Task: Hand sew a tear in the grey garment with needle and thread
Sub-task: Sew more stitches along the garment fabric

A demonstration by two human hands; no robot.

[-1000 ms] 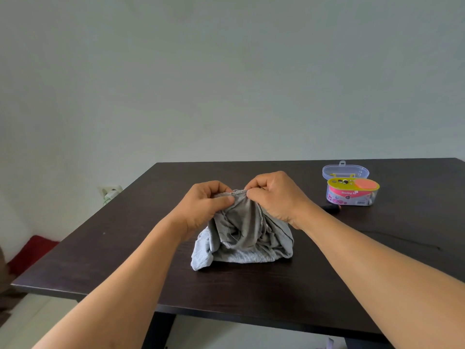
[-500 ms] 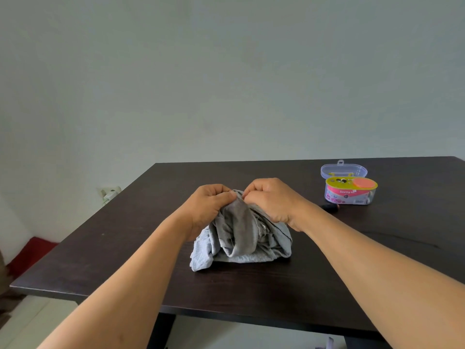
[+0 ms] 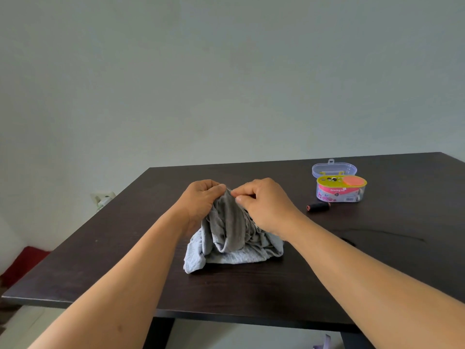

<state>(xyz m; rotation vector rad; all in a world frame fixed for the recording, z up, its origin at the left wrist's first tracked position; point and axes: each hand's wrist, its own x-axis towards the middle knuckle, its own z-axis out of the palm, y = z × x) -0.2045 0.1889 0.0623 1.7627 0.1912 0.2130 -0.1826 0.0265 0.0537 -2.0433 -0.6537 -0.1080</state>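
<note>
On the dark surface (image 3: pixel 251 293) both hands pinch the grey garment's (image 3: pixel 234 238) raised top: left hand (image 3: pixel 201 202), right hand (image 3: pixel 261 205); sewing kit (image 3: pixel 339 190) at two o'clock.

The scene is lit softly and evenly by diffuse daylight; no hard glare is seen. The wall (image 3: pixel 226 71) is rendered in a flat grey-green, slightly darker toward the upper corners of the frame. A dull sheen is carried by the dark bench (image 3: pixel 251 293) along its near edge at lower left. A soft shadow is cast beneath the grey garment (image 3: pixel 234 238) at centre. Wide-angle distortion is evident: the forearms are stretched toward the lower corners. Focus is held at centre, while fine detail is smeared by compression throughout.
</note>
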